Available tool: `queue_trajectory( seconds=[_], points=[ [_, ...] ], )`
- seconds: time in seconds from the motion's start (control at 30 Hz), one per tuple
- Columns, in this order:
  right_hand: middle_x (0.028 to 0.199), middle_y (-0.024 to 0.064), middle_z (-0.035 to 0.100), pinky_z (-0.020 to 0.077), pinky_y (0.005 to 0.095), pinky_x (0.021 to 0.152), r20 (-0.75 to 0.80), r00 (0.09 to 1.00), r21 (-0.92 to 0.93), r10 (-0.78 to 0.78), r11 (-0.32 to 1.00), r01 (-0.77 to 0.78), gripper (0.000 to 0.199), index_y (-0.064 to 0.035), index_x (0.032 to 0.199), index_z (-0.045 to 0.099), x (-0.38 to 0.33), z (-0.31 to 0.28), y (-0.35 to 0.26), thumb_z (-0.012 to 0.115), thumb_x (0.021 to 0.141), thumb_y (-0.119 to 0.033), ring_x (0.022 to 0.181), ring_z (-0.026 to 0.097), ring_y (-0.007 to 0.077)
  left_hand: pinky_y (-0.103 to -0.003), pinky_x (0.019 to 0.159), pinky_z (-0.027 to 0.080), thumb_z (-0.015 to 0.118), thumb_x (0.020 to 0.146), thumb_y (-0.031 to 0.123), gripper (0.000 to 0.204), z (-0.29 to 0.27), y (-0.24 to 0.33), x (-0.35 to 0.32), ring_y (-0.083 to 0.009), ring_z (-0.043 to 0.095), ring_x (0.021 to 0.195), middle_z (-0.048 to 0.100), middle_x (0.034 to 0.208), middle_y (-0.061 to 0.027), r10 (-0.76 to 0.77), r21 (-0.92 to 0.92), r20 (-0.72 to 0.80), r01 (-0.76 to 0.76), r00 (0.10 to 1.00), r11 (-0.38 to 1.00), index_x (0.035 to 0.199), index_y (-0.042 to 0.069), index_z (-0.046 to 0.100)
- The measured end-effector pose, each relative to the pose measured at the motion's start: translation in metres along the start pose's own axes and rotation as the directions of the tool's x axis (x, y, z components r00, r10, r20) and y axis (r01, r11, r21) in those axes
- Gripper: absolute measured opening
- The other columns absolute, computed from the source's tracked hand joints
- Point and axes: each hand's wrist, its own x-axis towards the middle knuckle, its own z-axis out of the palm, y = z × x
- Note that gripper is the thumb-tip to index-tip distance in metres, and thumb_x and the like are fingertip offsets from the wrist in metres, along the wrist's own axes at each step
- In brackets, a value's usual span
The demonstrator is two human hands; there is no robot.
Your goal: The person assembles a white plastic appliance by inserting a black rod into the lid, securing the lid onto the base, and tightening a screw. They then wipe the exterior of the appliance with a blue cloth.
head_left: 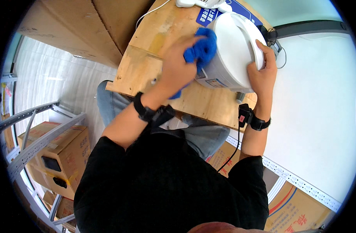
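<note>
A white round bucket (233,50) with a printed label on its side leans tilted on the wooden table (151,72). My right hand (263,73) grips the white rim band on the bucket's right side, thumb on the near side and fingers over the edge. In my left hand (178,64), blurred by motion, is a bunched blue cloth (205,46), pressed against the bucket's left side. A loose end of the cloth hangs below that hand. Both my wrists wear black straps with small devices.
A large cardboard box (85,27) stands left of the table. At the table's far edge lie a white device (203,3) with a cable and a blue sign (207,16). A metal shelf (46,143) holds boxes at lower left; a white panel (317,97) is on the right.
</note>
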Motion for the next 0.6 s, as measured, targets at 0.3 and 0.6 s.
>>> queue_trajectory(
  seconds=[0.3,0.6],
  points=[
    [0.124,0.0183,0.065,0.0489,0.038,0.097,0.046,0.999,0.059,0.018,0.998,-0.021,0.05,-0.0097,0.129,0.062,-0.005,-0.001,-0.009,0.065,0.079,-0.004,0.112,0.064,0.0325,-0.034,0.09,0.05,0.066,0.079,-0.006,0.033,-0.001,-0.016,0.007,-0.026,0.065,0.099,0.07,0.107,-0.0144,-0.174,-0.183,0.051,0.181,0.983,0.966,0.112,-0.001,0.068],
    [0.131,0.0227,0.059,0.0396,0.0454,0.107,-0.084,0.994,-0.185,0.072,0.979,-0.086,0.072,-0.0125,0.145,0.047,-0.015,0.015,-0.028,0.077,0.08,-0.023,0.126,0.052,0.0385,-0.041,0.103,0.043,0.067,0.081,-0.001,0.039,-0.002,0.006,-0.018,-0.0329,0.062,0.115,0.066,0.123,-0.0171,-0.017,-0.008,0.032,0.018,0.999,1.0,0.121,0.003,0.066]
  ],
)
